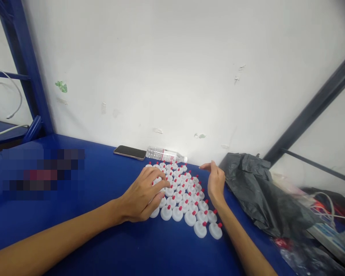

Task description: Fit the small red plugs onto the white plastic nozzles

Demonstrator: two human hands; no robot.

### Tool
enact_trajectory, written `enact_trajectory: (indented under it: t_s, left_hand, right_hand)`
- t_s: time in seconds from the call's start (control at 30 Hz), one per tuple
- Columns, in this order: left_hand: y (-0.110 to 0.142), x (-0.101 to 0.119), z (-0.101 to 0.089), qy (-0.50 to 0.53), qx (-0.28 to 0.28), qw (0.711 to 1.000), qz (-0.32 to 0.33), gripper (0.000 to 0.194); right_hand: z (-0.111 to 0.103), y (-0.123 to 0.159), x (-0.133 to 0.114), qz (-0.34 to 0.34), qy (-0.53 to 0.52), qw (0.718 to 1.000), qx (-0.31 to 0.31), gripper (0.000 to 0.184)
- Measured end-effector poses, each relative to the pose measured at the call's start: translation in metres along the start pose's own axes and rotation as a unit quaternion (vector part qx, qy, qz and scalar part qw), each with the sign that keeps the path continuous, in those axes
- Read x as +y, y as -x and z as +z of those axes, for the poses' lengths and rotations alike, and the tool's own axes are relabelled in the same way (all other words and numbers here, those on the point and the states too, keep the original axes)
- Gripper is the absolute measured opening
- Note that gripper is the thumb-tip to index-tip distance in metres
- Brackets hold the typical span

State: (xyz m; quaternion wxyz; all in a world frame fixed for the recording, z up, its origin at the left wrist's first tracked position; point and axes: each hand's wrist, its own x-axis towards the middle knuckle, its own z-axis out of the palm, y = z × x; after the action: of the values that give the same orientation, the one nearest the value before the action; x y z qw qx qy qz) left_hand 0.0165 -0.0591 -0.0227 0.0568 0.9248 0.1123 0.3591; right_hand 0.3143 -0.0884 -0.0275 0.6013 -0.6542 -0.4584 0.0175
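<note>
Many small round white bottles with red tips (177, 213) stand close together on the blue tabletop. My left hand (146, 193) reaches over the left side of the group. Its fingers are bent and apart, with the fingertips and thumb touching or very near several bottles and no bottle plainly gripped. Some bottles are hidden beneath this hand. Along the right side of the group is my right hand (216, 180), its fingers loosely bent with the index finger pointing left, and nothing shows in it.
A phone (130, 152) and a clear plastic bottle (166, 154) lie against the white wall. To the right are a dark plastic bag (253, 188) and a tangle of cables. A blue metal frame post (36, 65) rises at the left. A blurred patch covers part of the left tabletop.
</note>
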Motion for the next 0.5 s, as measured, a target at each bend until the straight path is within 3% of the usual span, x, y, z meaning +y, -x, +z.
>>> enact_trajectory:
  t_s: [0.13, 0.3, 0.4, 0.5]
  left_hand:
    - [0.0, 0.0, -0.001, -0.008, 0.024, 0.999, -0.036, 0.036]
    - [0.001, -0.019, 0.007, -0.006, 0.043, 0.982, -0.187, 0.048]
    - [0.003, -0.036, 0.013, 0.042, 0.018, 0.955, -0.293, 0.057]
    - [0.004, -0.048, 0.016, 0.11, -0.022, 0.934, -0.341, 0.068]
  right_hand:
    - [-0.001, -0.005, 0.006, 0.011, -0.008, 0.999, -0.05, 0.067]
    - [0.004, -0.003, 0.01, 0.025, -0.019, 0.984, -0.176, 0.068]
    - [0.006, 0.001, 0.011, 0.047, -0.028, 0.963, -0.263, 0.069]
    - [0.006, 0.003, 0.011, 0.06, -0.035, 0.948, -0.31, 0.074]
